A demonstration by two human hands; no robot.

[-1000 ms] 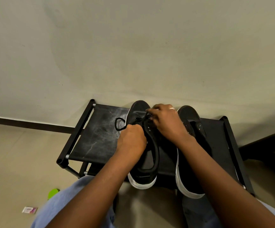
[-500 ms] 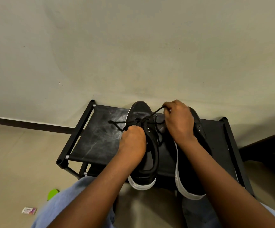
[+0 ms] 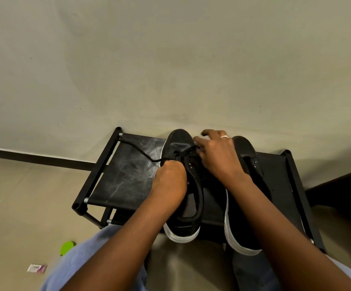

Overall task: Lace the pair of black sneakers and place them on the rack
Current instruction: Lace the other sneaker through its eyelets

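Two black sneakers with white soles stand side by side on the top shelf of a black rack [image 3: 126, 181], toes toward the wall. My left hand [image 3: 170, 181] is curled over the left sneaker [image 3: 183, 206] at its eyelets and grips the black lace [image 3: 136, 150], whose free end trails left across the shelf. My right hand [image 3: 216, 156] hovers over that sneaker's toe end, thumb and forefinger pinching the other lace strand, the other fingers spread. The right sneaker [image 3: 244, 234] lies under my right forearm, partly hidden.
The rack stands against a plain grey wall with a dark skirting strip [image 3: 34, 158]. On the floor at lower left lie a green object [image 3: 66, 247] and a small pink-white packet [image 3: 36, 268]. A dark piece of furniture [image 3: 342, 192] sits at the right.
The lace end has been pulled out straight to the left across the shelf. My right hand has lowered from its raised pull back toward the toe of the left sneaker, fingers spreading.
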